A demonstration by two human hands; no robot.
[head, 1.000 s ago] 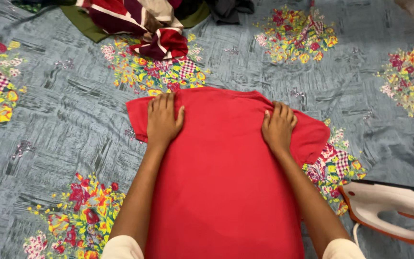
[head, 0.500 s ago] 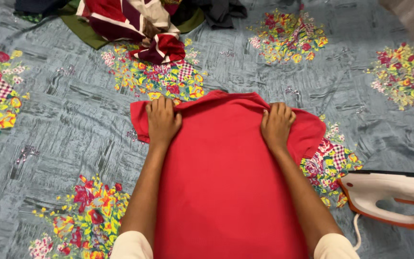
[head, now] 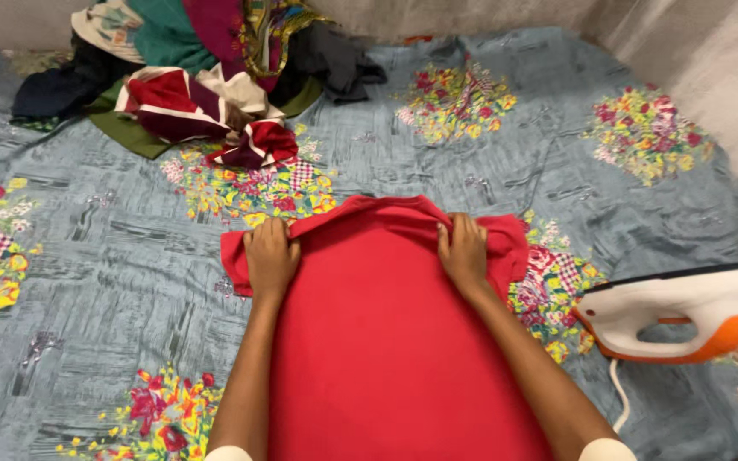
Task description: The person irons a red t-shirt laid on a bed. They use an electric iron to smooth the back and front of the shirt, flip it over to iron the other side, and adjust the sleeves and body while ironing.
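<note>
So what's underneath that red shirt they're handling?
The red shirt lies on a grey-blue floral sheet, which shows all around it. The left hand and right hand grip its top edge. Whatever is directly beneath the shirt is covered.

Floral sheet under soft, even light

A grey-blue sheet [head: 113, 256] printed with bright flower clusters fills the frame; a heap of mixed clothes [head: 207, 77] sits at upper left, and pale fabric [head: 711, 77] runs along the top right.
</note>
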